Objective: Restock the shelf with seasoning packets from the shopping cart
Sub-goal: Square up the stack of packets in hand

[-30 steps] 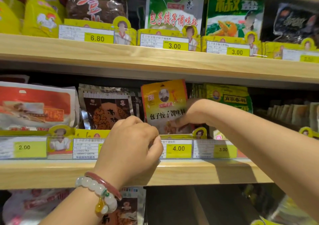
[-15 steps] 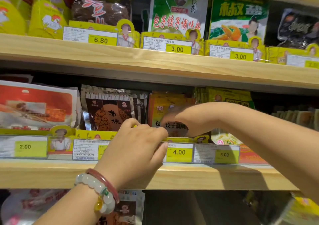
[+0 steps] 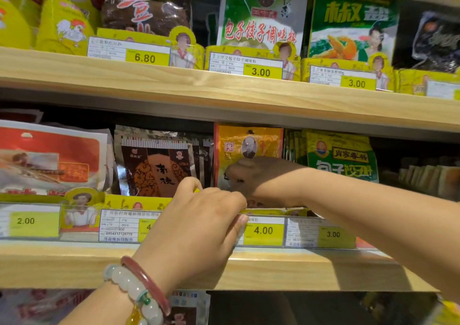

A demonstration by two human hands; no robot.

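Observation:
An orange-yellow seasoning packet (image 3: 249,145) stands upright on the middle shelf (image 3: 286,272), between dark brown packets (image 3: 154,165) and green-yellow packets (image 3: 341,157). My right hand (image 3: 256,180) reaches in over the shelf front and grips the lower half of that packet, with its fingertips hidden. My left hand (image 3: 199,227), with bead and red bracelets on its wrist, curls its fingers over the top edge of the yellow price-tag strip (image 3: 263,230) just in front of the packet. The shopping cart is out of view.
Red-and-white bags (image 3: 49,157) fill the middle shelf's left end, and pale packets (image 3: 428,177) sit at the far right. The upper shelf (image 3: 224,88) carries green seasoning bags (image 3: 261,13), yellow bags and dark bags behind price tags. More packets show below the middle shelf.
My right hand has carried the orange-yellow packet down behind the price-tag strip, and it now stands upright in its row. My left hand has stayed on the strip.

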